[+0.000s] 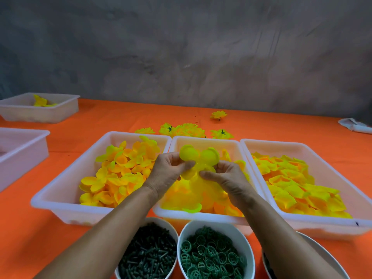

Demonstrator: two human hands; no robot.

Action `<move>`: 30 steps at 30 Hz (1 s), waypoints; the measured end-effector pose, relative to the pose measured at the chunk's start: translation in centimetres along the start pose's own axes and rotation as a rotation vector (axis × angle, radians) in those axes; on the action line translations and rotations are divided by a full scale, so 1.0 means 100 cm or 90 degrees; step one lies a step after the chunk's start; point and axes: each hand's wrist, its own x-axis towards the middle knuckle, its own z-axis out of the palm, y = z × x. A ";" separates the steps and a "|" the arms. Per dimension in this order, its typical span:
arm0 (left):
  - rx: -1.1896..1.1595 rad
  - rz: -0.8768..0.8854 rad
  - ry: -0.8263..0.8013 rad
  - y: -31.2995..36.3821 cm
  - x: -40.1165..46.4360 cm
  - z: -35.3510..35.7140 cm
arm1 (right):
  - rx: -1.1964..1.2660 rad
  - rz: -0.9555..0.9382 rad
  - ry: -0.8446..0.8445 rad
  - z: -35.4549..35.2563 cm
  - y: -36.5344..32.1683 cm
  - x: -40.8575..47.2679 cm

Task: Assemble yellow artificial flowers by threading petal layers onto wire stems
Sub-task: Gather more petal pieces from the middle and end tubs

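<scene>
While you hold the petal layer (198,162) above the middle tray (203,140), left hand (168,172) and right hand (225,178) pinch its edges, fingers clamped, likely spreading it to find the center hole.

Soft, even light fills the room, bright on the orange worktop (84,117) and dimmer up the grey wall (181,47). Shadows under the white trays (66,198) are faint. The yellow petal layer (198,158) glows almost overexposed, its detail washed out. Edges bow with wide-angle distortion, and the near bowls (215,252) look slightly soft
</scene>
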 end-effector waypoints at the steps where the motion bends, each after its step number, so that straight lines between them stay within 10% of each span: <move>1: -0.014 -0.002 0.006 0.000 -0.001 0.000 | -0.005 -0.004 0.008 0.003 -0.002 -0.002; 10: -0.055 -0.017 0.170 0.016 0.000 -0.011 | -0.009 0.045 0.081 0.000 -0.033 -0.003; 30: 0.004 -0.084 0.103 0.016 -0.015 -0.015 | -0.055 0.093 0.118 0.002 -0.016 -0.020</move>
